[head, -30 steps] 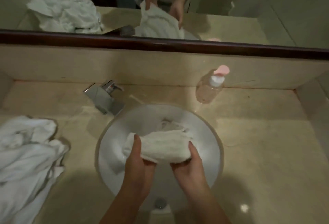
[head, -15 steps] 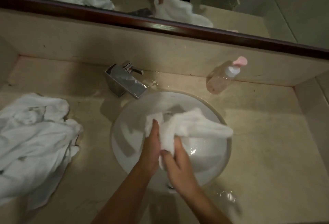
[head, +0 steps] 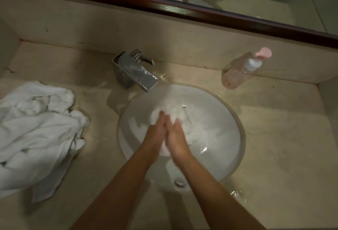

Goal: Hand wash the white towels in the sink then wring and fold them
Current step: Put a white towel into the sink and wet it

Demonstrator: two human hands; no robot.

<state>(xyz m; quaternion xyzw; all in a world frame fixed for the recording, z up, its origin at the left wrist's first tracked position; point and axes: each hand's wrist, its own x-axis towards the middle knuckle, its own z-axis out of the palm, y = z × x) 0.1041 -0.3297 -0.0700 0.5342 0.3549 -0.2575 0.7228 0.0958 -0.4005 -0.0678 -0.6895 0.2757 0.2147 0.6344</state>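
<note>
A wet white towel lies bunched in the round white sink. My left hand and my right hand are side by side over the middle of the basin, both gripping the bunched cloth between them. Part of the towel bulges above my fingertips and the rest spreads to the right in shallow water. A heap of crumpled white towels rests on the counter to the left of the sink.
A chrome faucet stands behind the sink at its left. A clear soap bottle with a pink pump leans against the back wall at the right. A dark-framed mirror runs along the top. The beige counter extends right.
My hands have come together and gathered the towel into a tight bunch low in the basin; a second ago they held it stretched out between them. The view has shifted down and left.
</note>
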